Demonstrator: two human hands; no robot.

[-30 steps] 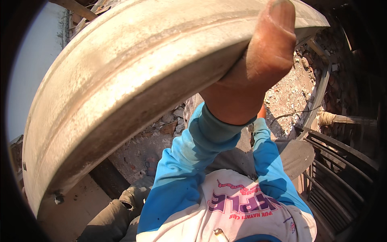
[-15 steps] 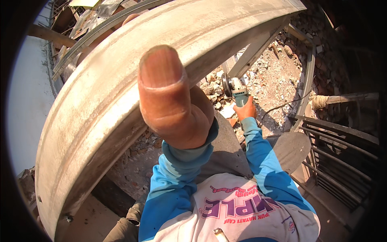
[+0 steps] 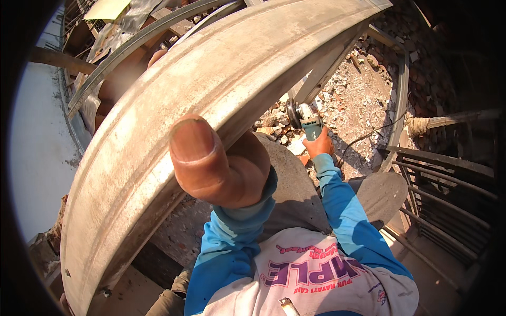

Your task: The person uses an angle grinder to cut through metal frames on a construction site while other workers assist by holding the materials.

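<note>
Clasped a long, bowed beam of pale, scuffed metal point(image 3: 158, 105) at its near edge with the left hand point(image 3: 232, 176), in a curled grip with the thumb laid across the dusty, shallow-ridged outer face; could not tell how tightly the other fingers, hidden behind the beam, wrapped it. Gripped a teal-bodied angle grinder with a silvery head point(image 3: 312, 126) in the right hand point(image 3: 320, 143), closed around the barrel. Held the tool past the beam's near edge, above coarse ground of broken brick, pale stone and grit point(image 3: 363, 89), with its dark round disc point(image 3: 293, 112) at the lower end of a straight, flat-sided grey bar point(image 3: 327, 76); could not tell contact from a narrow gap there. Wore a white and bright-blue long-sleeved shirt point(image 3: 316, 258), creased at the elbows. Worked in hard sunlight, with a narrow, curved grey strip point(image 3: 142, 45) beyond the beam's far edge and, along the ground's right edge, a rough wooden pole point(image 3: 453, 119) bound in straw-coloured cord and a rack of dark, thin parallel bars point(image 3: 448, 189).
</note>
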